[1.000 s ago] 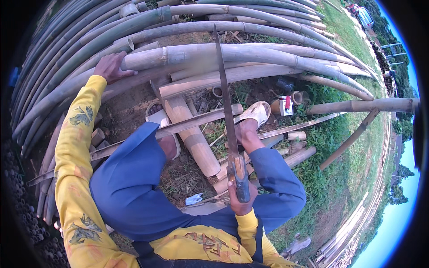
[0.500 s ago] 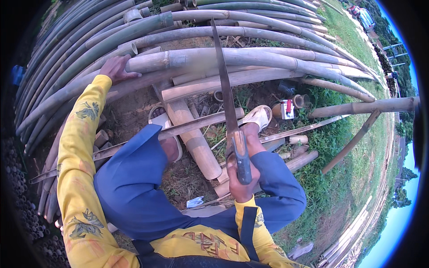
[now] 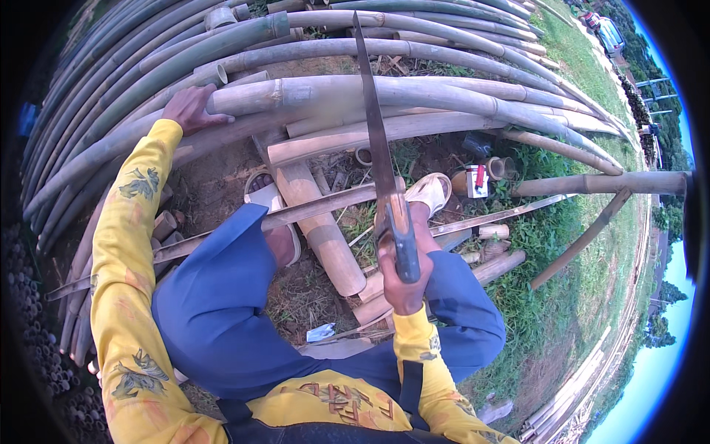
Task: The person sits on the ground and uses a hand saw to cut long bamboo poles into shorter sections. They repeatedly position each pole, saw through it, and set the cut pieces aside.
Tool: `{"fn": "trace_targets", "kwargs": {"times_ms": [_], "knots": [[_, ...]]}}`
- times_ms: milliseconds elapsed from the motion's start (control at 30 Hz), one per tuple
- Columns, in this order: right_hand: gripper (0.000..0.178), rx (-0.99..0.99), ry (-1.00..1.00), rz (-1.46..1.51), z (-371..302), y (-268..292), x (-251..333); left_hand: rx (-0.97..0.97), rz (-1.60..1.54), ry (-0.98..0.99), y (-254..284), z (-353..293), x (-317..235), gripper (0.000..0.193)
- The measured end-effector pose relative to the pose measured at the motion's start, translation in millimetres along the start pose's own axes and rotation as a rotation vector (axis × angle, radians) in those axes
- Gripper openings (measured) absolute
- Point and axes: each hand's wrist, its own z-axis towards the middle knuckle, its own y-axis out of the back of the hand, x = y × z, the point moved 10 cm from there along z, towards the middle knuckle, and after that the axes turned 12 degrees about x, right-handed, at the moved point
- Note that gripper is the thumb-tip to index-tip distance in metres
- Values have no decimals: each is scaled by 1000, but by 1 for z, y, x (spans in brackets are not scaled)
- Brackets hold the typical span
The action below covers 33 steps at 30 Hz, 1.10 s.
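Observation:
My right hand [image 3: 405, 285] is wrapped around the handle of a handsaw [image 3: 379, 140], whose long dark blade points away from me. The blade lies across a thick bamboo pole [image 3: 436, 94]; whether it has cut into the pole I cannot tell. My left hand [image 3: 194, 111] is closed over the same pole farther left, with the thumb toward me. Below the pole a shorter bamboo length [image 3: 384, 139] rests on another bamboo piece [image 3: 325, 237] that lies on the ground between my feet.
Many bamboo poles [image 3: 170, 59] lie stacked ahead and to the left. A split bamboo strip [image 3: 318, 209] crosses over my feet. A white box with a red lighter [image 3: 478, 180] sits by my right foot. A propped pole [image 3: 584, 237] leans at the right above grass.
My right hand has pushed the saw forward, away from me, so the blade reaches farther past the pole. My left hand stays on the pole.

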Motion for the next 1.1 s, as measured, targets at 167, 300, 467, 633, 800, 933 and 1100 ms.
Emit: {"fn": "trace_targets", "kwargs": {"times_ms": [167, 300, 467, 633, 800, 933, 1100], "knots": [[13, 118, -163, 226, 69, -22, -34, 45, -51, -30, -1, 5, -7, 88], [24, 66, -84, -64, -54, -12, -10, 4, -46, -15, 2, 0, 14, 86], [20, 27, -139, -10, -41, 10, -4, 121, -91, 15, -2, 6, 1, 87], [16, 65, -147, 122, 87, -25, -22, -12, -72, -45, 7, 12, 1, 89], [36, 99, -289, -41, -79, 3, -15, 22, -60, -26, -2, 6, 8, 87], [22, 66, -165, -41, -50, 9, -9, 17, -68, -20, 0, 10, 7, 85], [11, 84, -80, 50, 4, 0, -22, 49, -148, -46, -7, 3, -2, 81]]}}
